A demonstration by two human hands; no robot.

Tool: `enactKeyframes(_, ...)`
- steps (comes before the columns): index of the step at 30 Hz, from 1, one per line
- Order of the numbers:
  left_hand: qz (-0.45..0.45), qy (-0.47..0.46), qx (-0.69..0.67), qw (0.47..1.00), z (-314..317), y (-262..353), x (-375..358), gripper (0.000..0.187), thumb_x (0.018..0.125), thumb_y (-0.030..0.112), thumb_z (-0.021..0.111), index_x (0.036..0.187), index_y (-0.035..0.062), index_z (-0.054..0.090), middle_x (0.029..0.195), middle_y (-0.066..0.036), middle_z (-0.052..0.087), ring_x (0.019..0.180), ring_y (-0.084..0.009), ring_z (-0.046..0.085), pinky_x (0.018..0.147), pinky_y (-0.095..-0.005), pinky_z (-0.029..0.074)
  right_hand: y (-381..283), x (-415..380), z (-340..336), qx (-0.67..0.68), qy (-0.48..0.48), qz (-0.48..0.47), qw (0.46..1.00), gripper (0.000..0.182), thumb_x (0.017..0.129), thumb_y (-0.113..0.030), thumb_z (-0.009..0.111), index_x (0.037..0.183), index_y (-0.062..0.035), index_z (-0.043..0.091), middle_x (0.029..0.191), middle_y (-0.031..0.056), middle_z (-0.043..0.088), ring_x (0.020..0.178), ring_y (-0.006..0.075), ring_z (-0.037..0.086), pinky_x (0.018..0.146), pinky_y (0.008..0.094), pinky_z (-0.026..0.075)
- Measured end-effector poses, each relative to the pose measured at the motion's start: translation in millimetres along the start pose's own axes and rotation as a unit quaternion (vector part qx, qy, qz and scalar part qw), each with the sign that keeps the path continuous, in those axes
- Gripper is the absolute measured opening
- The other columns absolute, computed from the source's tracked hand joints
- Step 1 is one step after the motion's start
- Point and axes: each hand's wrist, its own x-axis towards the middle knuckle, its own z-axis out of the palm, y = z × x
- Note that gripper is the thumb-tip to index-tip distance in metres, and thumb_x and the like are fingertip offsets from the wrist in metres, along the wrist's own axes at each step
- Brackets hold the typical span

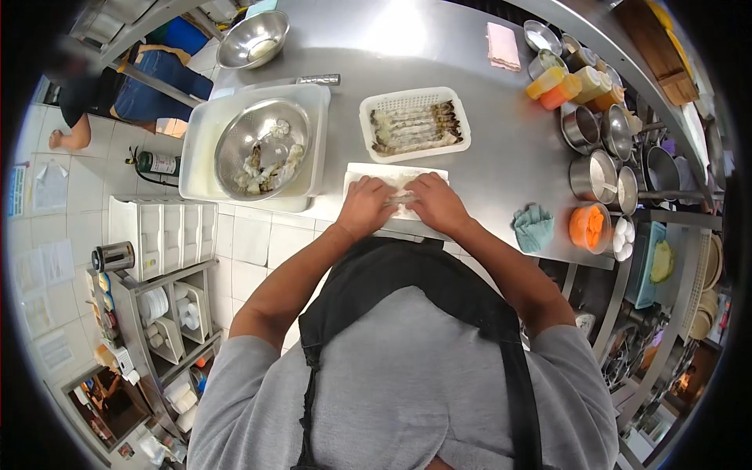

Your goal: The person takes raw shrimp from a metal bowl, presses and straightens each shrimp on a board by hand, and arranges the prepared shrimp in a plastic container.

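A white cutting board (pixel 376 170) lies at the near edge of the steel table. Over it, my left hand (pixel 365 205) and my right hand (pixel 435 204) face each other with fingers bent, pinching the two ends of a pale peeled shrimp (pixel 400 200). Just beyond the board stands a white perforated basket (pixel 463 145) holding a row of straightened shrimp (pixel 415 125) with dark tails. To the left, a steel colander (pixel 235 145) with more shrimp (pixel 270 168) rests in a large translucent tub (pixel 192 168).
A steel bowl (pixel 253 39) sits at the far left, and a pink cloth (pixel 503 47) at the far right. On the right are a green cloth (pixel 533 227), a container of orange pieces (pixel 589 227), sauce bottles (pixel 560 92) and steel pots (pixel 592 174). Another person (pixel 157 82) stands at left.
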Motion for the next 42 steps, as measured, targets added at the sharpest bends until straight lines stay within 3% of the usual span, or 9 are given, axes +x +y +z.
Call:
enactKeyframes(5,-0.005,-0.011,-0.031,0.999,24.9,1.6,7.0,0.005,0.09,0.017,0.081,0.094,0.0143,0.082,0.101,-0.005,0.072,0.105,-0.032,0.065,0.086,-0.0496,0.048,6.3,-3.0,5.3,-0.018,-0.022,0.017,0.999,0.006,0.094,-0.011,0.075,0.096,-0.0065,0.072,0.098,0.0108,0.066,0.102,0.0357,0.063,0.093,0.0491,0.054)
enactKeyframes(8,-0.003,-0.035,-0.026,0.999,23.9,2.8,10.6,0.003,0.091,0.015,0.08,0.093,0.0139,0.082,0.1,-0.005,0.072,0.102,-0.0329,0.065,0.084,-0.0491,0.048,11.7,-4.1,8.7,-0.045,-0.041,0.004,0.998,0.01,0.093,-0.017,0.074,0.094,-0.0073,0.071,0.097,0.0121,0.065,0.103,0.0354,0.062,0.095,0.048,0.053)
enactKeyframes(14,0.016,-0.026,-0.067,0.997,14.7,-10.5,13.1,0.011,0.089,0.015,0.082,0.099,0.0112,0.083,0.099,-0.009,0.074,0.095,-0.0365,0.067,0.085,-0.0495,0.053,14.1,0.7,-3.1,-0.06,-0.092,0.008,0.994,0.012,0.093,-0.016,0.075,0.101,-0.0074,0.072,0.106,0.0133,0.066,0.109,0.0359,0.063,0.096,0.0487,0.052)
enactKeyframes(17,-0.034,0.018,-0.067,0.997,-3.0,-15.8,-2.7,0.02,0.085,0.014,0.086,0.103,0.0093,0.082,0.097,-0.012,0.074,0.095,-0.0368,0.067,0.088,-0.0491,0.055,4.8,0.7,-12.9,-0.074,-0.079,0.0,0.994,0.016,0.092,-0.017,0.078,0.104,-0.0073,0.072,0.109,0.0135,0.066,0.112,0.0364,0.063,0.098,0.0507,0.051)
enactKeyframes(20,-0.014,-0.024,-0.056,0.998,-10.0,-22.5,-3.9,0.016,0.086,0.012,0.085,0.1,0.0087,0.08,0.096,-0.011,0.073,0.095,-0.0361,0.067,0.087,-0.0481,0.055,-2.6,13.8,2.0,-0.005,-0.067,0.014,0.998,0.018,0.09,-0.018,0.08,0.104,-0.008,0.073,0.109,0.0124,0.067,0.113,0.0366,0.063,0.098,0.0521,0.049)
enactKeyframes(23,-0.006,-0.008,-0.062,0.998,-10.9,-21.7,-1.2,0.011,0.085,0.009,0.083,0.096,0.0084,0.079,0.093,-0.01,0.072,0.094,-0.0362,0.067,0.087,-0.0476,0.055,-7.1,25.3,23.3,0.015,-0.075,-0.001,0.997,0.015,0.091,-0.018,0.079,0.101,-0.0086,0.074,0.106,0.0118,0.067,0.112,0.036,0.063,0.097,0.0507,0.049)
enactKeyframes(32,0.01,0.008,-0.049,0.999,-12.5,-25.7,-11.2,0.011,0.082,0.007,0.083,0.092,0.0081,0.078,0.094,-0.009,0.072,0.097,-0.0351,0.068,0.091,-0.046,0.057,-10.1,23.9,42.3,-0.004,-0.055,-0.019,0.998,0.009,0.096,-0.015,0.071,0.095,-0.0071,0.072,0.101,0.0133,0.067,0.106,0.036,0.063,0.098,0.0499,0.049)
enactKeyframes(42,0.027,-0.004,-0.02,0.999,-7.3,-31.4,-10.5,0.008,0.081,0.006,0.08,0.084,0.0075,0.072,0.089,-0.011,0.069,0.092,-0.0358,0.066,0.09,-0.0468,0.056,-7.7,19.9,47.4,-0.027,-0.035,-0.064,0.997,0.007,0.092,-0.012,0.069,0.095,-0.0069,0.074,0.095,0.0122,0.068,0.101,0.0349,0.065,0.096,0.0489,0.053)
